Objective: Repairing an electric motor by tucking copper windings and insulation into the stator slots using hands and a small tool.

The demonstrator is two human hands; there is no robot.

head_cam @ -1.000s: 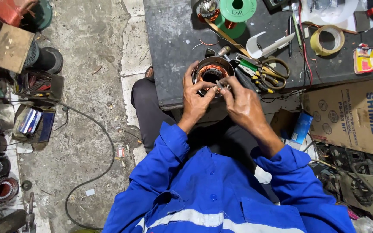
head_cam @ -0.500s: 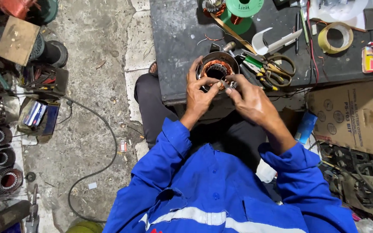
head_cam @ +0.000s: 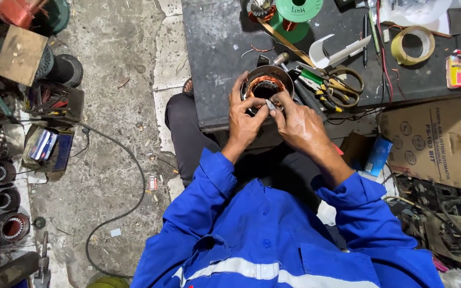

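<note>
A round motor stator [head_cam: 265, 84] with copper windings stands at the near edge of a dark metal table [head_cam: 220, 53]. My left hand [head_cam: 244, 120] grips its near left rim, thumb over the edge. My right hand [head_cam: 297, 124] pinches a small pale strip [head_cam: 270, 105] at the stator's near rim, fingertips close to my left thumb. Both arms wear blue sleeves.
On the table lie scissors [head_cam: 342, 88], pliers with green and yellow handles [head_cam: 318, 88], a green wire spool [head_cam: 297, 10], a tape roll [head_cam: 413, 45] and a small red-yellow packet [head_cam: 459, 69]. A cardboard box [head_cam: 438, 144] stands right. Spare stators [head_cam: 1, 200] and a black cable [head_cam: 118, 202] lie left.
Both hands stay at the stator. My right fingers have drawn closer to my left thumb at the near rim. The camera view has shifted slightly.
</note>
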